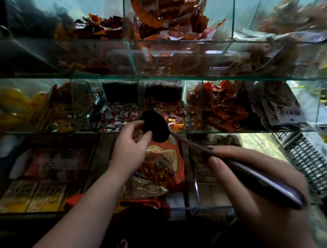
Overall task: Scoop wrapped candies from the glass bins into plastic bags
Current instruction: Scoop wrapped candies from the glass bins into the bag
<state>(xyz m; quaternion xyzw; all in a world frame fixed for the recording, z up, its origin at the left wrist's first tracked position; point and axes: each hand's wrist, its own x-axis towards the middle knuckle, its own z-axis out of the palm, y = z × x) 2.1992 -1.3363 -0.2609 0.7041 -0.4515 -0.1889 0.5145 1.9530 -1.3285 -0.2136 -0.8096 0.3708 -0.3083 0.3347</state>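
My right hand (250, 175) grips the long handle of a dark scoop (155, 126), whose round bowl points away from me toward the middle row of glass bins. My left hand (129, 145) touches the bowl's near edge, thumb and fingers curled against it. Under both hands hangs a clear plastic bag (161, 166) with red and orange wrapped candies in it. Just beyond the scoop is a bin of red and yellow wrapped candies (170, 113), and to its left a bin of red and white wrapped candies (118, 116).
Glass bins (131, 57) stand in three tiers, split by thin glass walls. The upper tier holds red and brown packets (162, 14). Red foil packs (220, 105) and flat printed packets (281, 109) fill the bins at right. A wire basket (306, 158) sits at far right.
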